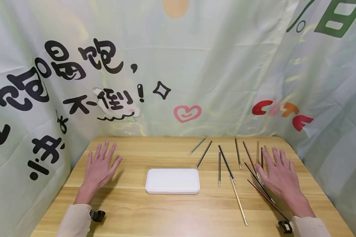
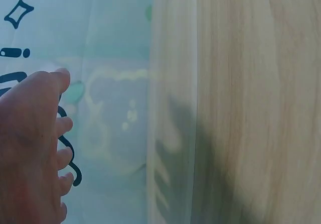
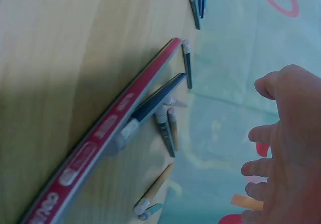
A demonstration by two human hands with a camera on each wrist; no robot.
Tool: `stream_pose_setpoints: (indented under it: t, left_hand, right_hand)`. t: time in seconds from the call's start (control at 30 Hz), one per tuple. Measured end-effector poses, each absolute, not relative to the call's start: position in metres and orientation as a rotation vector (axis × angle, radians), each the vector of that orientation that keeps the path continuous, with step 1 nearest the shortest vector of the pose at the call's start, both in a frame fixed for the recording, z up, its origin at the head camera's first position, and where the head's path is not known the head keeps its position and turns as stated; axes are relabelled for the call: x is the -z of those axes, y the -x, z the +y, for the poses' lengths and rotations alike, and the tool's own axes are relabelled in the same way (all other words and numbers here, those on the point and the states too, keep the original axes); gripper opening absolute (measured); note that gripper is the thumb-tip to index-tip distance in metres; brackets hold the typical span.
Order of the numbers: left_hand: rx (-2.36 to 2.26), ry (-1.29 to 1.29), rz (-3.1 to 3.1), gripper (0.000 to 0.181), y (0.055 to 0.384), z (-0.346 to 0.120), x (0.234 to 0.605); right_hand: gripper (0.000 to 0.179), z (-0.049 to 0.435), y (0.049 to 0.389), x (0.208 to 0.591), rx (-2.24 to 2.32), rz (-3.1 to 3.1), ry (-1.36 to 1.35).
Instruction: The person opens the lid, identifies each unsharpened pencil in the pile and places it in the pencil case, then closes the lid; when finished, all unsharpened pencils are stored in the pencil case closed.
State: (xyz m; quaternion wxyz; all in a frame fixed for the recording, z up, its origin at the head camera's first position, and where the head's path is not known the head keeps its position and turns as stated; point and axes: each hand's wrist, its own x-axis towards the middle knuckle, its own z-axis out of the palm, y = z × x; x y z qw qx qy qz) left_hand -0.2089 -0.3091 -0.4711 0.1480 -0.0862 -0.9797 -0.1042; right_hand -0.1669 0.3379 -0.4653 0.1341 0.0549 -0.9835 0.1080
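Observation:
My left hand (image 1: 99,169) hovers over the left side of the table with its fingers spread; its shadow falls on the wood. Nothing is in it, and the left wrist view shows the same bare hand (image 2: 30,143). On the right, my other hand (image 1: 280,177) is spread above several scattered pencils, holding none and hiding parts of some. A dark red pencil (image 1: 267,199) and a black pencil (image 1: 259,182) lie closest to it. In the right wrist view the red pencil (image 3: 105,126) crosses in front, below the raised hand (image 3: 296,148). A closed white case (image 1: 172,181) lies between the hands.
More pencils lie right of the case, among them a natural wood pencil (image 1: 239,202), a black one (image 1: 219,169) and a grey-green one (image 1: 197,145) at the back. Behind the wooden table (image 1: 130,210) hangs a printed curtain (image 1: 225,82), which also closes in both sides.

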Motion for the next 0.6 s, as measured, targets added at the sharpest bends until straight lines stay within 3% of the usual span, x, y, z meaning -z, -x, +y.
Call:
stream_pose_setpoints:
  t: [0.6]
  left_hand:
    - [0.542,0.329,-2.850,0.071,0.196,-0.287,0.471]
  right_hand:
    - [0.073,0.274,0.165,0.446,-0.498,-2.700,-0.366]
